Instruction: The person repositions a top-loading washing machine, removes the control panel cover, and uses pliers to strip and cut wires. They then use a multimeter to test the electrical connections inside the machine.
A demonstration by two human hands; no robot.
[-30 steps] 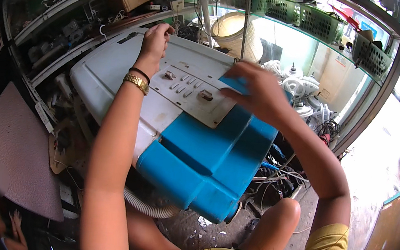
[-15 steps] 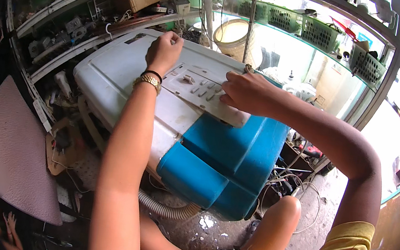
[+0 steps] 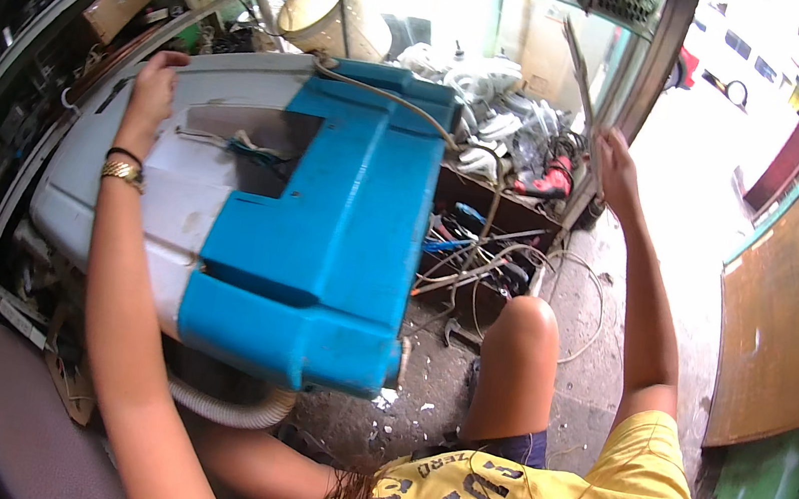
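Note:
A white and blue washing machine [image 3: 358,183] lies on its side in front of me, with a rectangular opening [image 3: 275,157] in its casing. Thin wires [image 3: 257,147] show inside that opening. My right hand [image 3: 615,167] is raised off to the right, closed on a cover panel [image 3: 581,72] seen nearly edge-on. Over the white far-left part of the casing is my left hand [image 3: 152,91], its fingers curled. Whether anything small sits in those fingers is hidden.
A ribbed hose [image 3: 237,410] curves below the machine. To its right stands a box of tools and cables [image 3: 480,250], with a red power tool [image 3: 552,177] behind. Metal shelving [image 3: 30,70] runs along the left. A loose cord [image 3: 602,307] loops over the floor.
My right hand has lifted the cover panel off the casing and carried it right, uncovering the opening and wires. The view has swung right. My left hand stays over the white part.

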